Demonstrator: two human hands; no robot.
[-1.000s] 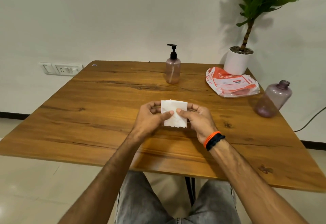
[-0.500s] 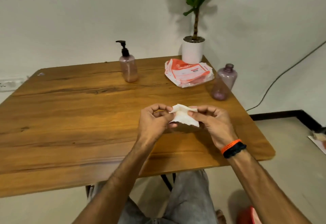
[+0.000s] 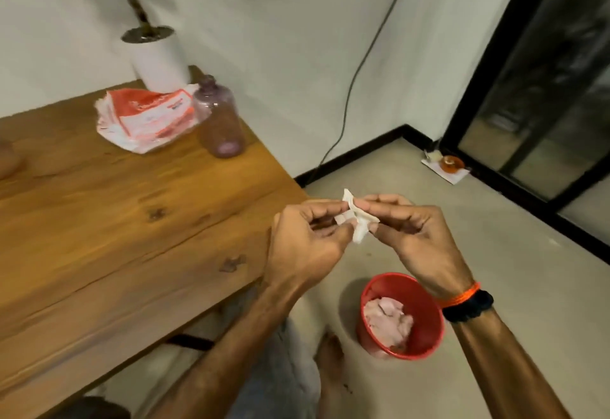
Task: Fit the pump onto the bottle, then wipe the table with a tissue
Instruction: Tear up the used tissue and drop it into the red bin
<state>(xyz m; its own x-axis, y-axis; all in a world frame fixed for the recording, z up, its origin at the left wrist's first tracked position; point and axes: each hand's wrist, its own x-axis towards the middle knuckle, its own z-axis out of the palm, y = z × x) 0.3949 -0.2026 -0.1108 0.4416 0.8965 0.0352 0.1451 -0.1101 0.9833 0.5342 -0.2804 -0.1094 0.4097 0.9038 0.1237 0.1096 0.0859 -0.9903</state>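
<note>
Tissue [image 3: 355, 220], white and crumpled into a small folded wad, sits pinched between both hands in the air, just past the right-hand corner of the wooden table [image 3: 132, 220] and over the floor. Nearest the camera, grey trousers and a bare foot show at the bottom of the view, with both forearms reaching forward above them. The left hand [image 3: 303, 243] has its fingers curled in, thumb and fingertips closed on the tissue's left side. The right hand [image 3: 416, 240] grips the other side the same way, thumb and forefinger closed on the paper with the remaining fingers loosely bent; an orange thread and a dark band circle its wrist [image 3: 465, 303]. Below the right forearm a red bin [image 3: 401, 316] stands on the floor, holding crumpled pale paper. Farther off on the table, near its far right edge, a pinkish bottle [image 3: 221, 121] stands upright with no pump on it, touching or just beside a red and white plastic packet [image 3: 145, 118]. Behind them a white plant pot [image 3: 158, 55] stands at the table's back corner against the wall. A dark cable [image 3: 356, 68] runs down the wall to the floor.
</note>
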